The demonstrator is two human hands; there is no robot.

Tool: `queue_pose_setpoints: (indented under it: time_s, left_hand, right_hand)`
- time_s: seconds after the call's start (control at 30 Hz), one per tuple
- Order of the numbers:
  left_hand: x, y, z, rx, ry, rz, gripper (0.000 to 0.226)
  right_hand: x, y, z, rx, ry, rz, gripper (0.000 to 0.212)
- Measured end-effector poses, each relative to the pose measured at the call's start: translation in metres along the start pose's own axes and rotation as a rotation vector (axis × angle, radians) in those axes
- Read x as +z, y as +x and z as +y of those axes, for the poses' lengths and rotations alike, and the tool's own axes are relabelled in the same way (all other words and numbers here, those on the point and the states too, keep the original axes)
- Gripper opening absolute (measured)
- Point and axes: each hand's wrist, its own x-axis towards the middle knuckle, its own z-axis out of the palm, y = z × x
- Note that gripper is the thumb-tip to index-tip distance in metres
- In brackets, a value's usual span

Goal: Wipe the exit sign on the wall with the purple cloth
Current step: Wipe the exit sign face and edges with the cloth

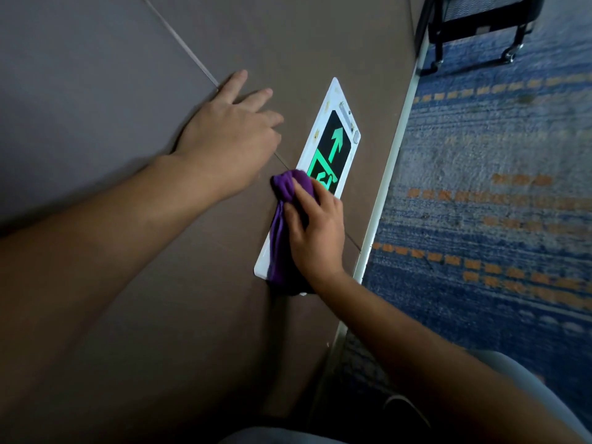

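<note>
my right hand presses the bunched purple cloth onto the near half of the exit sign, fingers closed over it. my left hand lies flat on the wall beside the sign, fingers spread.

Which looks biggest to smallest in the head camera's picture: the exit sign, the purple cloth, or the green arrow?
1. Exit sign, though the cloth and right hand hide its lower part.
2. Purple cloth, bunched and partly under the hand.
3. Green arrow, clearly the smallest.
</note>
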Motion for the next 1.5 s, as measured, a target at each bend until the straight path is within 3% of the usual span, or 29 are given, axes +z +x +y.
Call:
queue_pose_setpoints:
  time_s: [0.33, 0.53, 0.77, 1.3, 1.5]
  left_hand:
    - [0.003, 0.006, 0.0, -0.051, 0.001, 0.047, 0.033]
    - [0.005, 0.011, 0.003, -0.058, -0.022, 0.101, 0.034]
    - [0.005, 0.033, 0.005, -0.079, -0.026, 0.096, 0.044]
    - [0.003, 0.063, 0.002, -0.188, 0.005, 0.056, 0.04]
    - [0.002, 0.067, 0.0, -0.178, 0.013, 0.054, 0.044]
  right_hand:
    - [-0.005, 0.095, 0.01, 0.068, -0.022, 0.029, 0.04]
    - [0.0, 0.063, 0.003, 0.152, 0.033, -0.009, 0.051]
    - [0.003, 0.009, -0.008, 0.072, -0.043, -0.075, 0.052]
    - [-0.008, 0.149, 0.013, 0.135, -0.075, -0.08, 0.055]
    - [-0.009, 0.109, 0.011, 0.116, -0.031, -0.093, 0.054]
